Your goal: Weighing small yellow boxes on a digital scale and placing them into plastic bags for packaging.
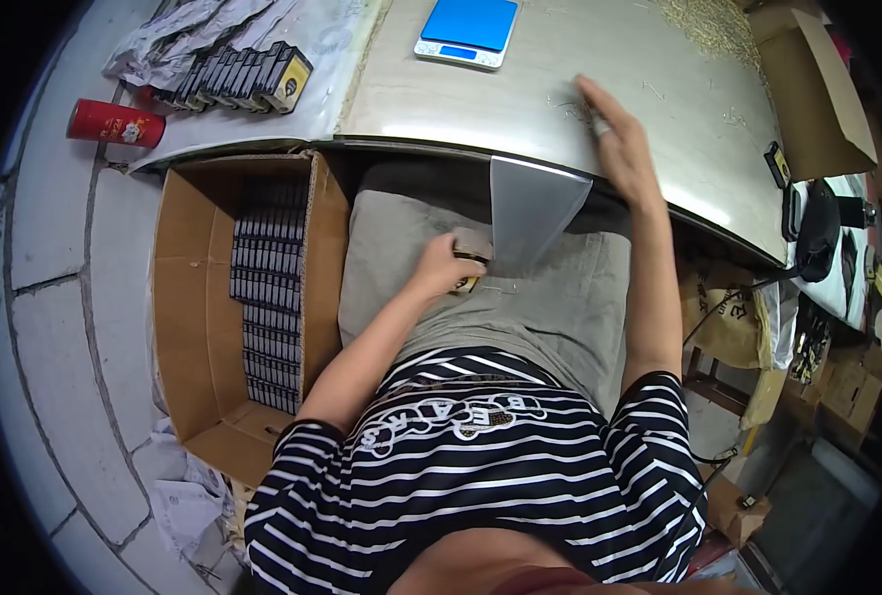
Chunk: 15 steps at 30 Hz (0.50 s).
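My left hand [443,266] is closed around a small black-and-yellow box [468,284] over my lap, next to a translucent plastic sheet or bag [530,213] that hangs from the table edge. Part of the box is hidden by my fingers. My right hand [620,144] is on the metal tabletop [421,109], fingers stretched out and holding nothing that I can see. A pale band circles one of its fingers. Thin small pieces, like nails or screws [565,102], lie beside it, and a few more [501,290] rest on the grey cloth over my lap.
A blue-topped digital scale [471,25] stands at the back. Left are a row of small boxes [287,79], a red can [116,123] and a deep carton [198,297] stacked with packs. At right, a pile of small gold-coloured pieces [709,25] lies by an open cardboard box [813,89].
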Available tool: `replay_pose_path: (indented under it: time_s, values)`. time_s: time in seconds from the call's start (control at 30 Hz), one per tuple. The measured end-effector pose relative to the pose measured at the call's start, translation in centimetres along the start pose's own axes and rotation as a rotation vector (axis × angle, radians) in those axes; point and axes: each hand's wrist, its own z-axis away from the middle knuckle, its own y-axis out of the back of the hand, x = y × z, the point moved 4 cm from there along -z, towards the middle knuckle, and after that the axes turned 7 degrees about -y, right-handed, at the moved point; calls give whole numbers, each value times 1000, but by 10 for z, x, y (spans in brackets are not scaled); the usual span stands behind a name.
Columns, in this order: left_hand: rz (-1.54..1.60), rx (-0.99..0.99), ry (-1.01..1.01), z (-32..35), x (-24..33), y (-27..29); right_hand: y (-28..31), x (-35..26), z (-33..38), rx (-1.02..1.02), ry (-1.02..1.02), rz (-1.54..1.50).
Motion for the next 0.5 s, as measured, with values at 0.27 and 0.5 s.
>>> replay_pose_path:
  time_s: [0.27,0.5]
  values:
    - [238,-289,-88,-15,-16,-54,-35,-73,91,-77,100,270]
    - [675,-410,43,-5,-18,-43,-46,-36,150,-165,-72,19]
